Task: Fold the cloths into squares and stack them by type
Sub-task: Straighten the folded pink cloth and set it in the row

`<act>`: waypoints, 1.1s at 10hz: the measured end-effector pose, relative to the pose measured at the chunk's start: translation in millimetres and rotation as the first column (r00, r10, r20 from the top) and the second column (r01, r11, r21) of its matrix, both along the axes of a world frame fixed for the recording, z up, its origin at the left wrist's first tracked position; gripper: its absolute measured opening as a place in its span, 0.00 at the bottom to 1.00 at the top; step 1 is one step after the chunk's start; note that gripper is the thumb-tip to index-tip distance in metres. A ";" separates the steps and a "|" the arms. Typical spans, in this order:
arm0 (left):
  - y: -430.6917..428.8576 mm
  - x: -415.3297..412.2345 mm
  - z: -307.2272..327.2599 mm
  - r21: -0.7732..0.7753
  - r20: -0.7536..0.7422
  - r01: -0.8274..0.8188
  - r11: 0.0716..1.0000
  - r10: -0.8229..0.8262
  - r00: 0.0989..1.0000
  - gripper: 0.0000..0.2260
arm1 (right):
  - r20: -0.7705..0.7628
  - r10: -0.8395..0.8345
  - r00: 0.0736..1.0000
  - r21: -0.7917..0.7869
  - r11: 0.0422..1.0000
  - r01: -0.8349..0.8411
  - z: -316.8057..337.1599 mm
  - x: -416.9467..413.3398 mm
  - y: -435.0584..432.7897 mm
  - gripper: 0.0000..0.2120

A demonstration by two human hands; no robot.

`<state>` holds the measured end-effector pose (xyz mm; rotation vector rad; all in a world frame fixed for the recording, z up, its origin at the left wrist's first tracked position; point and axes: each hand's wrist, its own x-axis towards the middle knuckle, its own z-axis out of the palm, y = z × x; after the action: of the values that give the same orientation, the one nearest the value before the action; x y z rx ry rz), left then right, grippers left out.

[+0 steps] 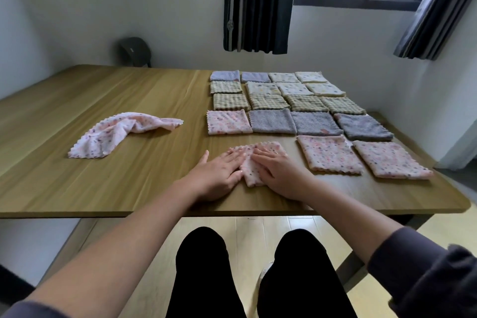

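A pink spotted cloth (260, 151) lies folded near the table's front edge. My left hand (219, 175) and my right hand (280, 173) rest flat on it, fingers spread, covering most of it. Another pink spotted cloth (121, 133) lies crumpled and unfolded to the left. Folded squares lie in rows at the right: pink spotted ones (329, 153) nearest, grey ones (316, 124) behind them, checked ones (305, 103) further back, and pale spotted ones (294, 89) and lilac ones (224, 75) at the far end.
The wooden table (103, 188) reaches the wall on the far side. A dark chair back (134, 51) stands behind it at the left. My legs are under the front edge. Curtains and a window are beyond the table.
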<state>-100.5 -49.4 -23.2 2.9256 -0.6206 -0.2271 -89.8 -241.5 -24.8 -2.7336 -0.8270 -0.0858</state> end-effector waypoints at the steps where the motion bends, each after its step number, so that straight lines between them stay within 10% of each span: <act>1: 1.3 7.3 -4.9 -0.054 0.055 -0.073 0.996 0.076 0.996 0.24 | -0.007 -0.066 0.998 -0.010 0.998 0.066 -0.3 6.5 -0.4 0.20; 3: 2.2 5.5 -10.7 -0.179 0.148 -0.328 0.928 0.355 0.923 0.25 | -0.078 -0.238 0.968 -0.065 0.970 0.233 1.0 17.1 -0.9 0.22; 11: 1.7 3.7 -13.6 -0.193 0.164 -0.337 0.921 0.369 0.915 0.23 | -0.106 -0.294 0.950 -0.117 0.952 0.282 2.4 35.8 -20.7 0.23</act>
<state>-96.8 -47.8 -36.8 2.8524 -0.1107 0.1514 -54.0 -262.2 -22.5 -2.9021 -0.4036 0.0659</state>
